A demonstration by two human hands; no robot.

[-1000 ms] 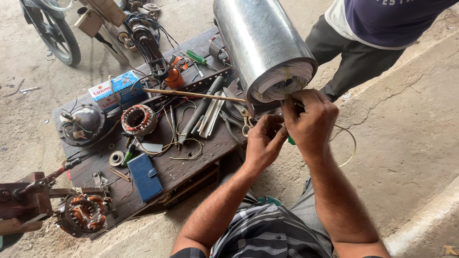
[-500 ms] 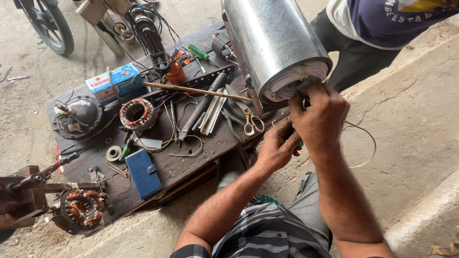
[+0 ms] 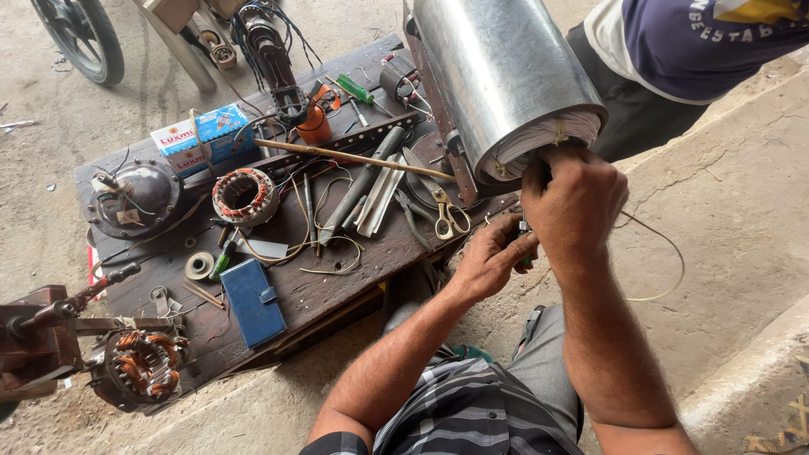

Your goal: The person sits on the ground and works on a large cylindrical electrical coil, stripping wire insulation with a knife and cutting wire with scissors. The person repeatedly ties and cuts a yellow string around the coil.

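Note:
A large shiny metal cylinder (image 3: 497,72) lies tilted over the right end of a dark wooden workbench (image 3: 337,278), its near open end packed with white layered material. My right hand (image 3: 573,206) is closed at the lower rim of that open end, fingers curled on something I cannot make out. Just below it, my left hand (image 3: 489,261) is closed around a small tool with a green handle. A thin pale wire (image 3: 666,261) loops out to the right of my hands over the concrete.
The bench carries scissors (image 3: 447,215), a wooden stick (image 3: 354,157), a copper-wound stator ring (image 3: 244,195), a blue wallet (image 3: 253,302), a small box (image 3: 202,135) and a round motor cover (image 3: 135,200). Another person (image 3: 674,59) stands behind the cylinder. A wheel (image 3: 80,38) is at top left.
Both hands have stayed at the cylinder's open end; my right hand has shifted up onto its lower rim. The view has moved slightly, so the bench sits further left.

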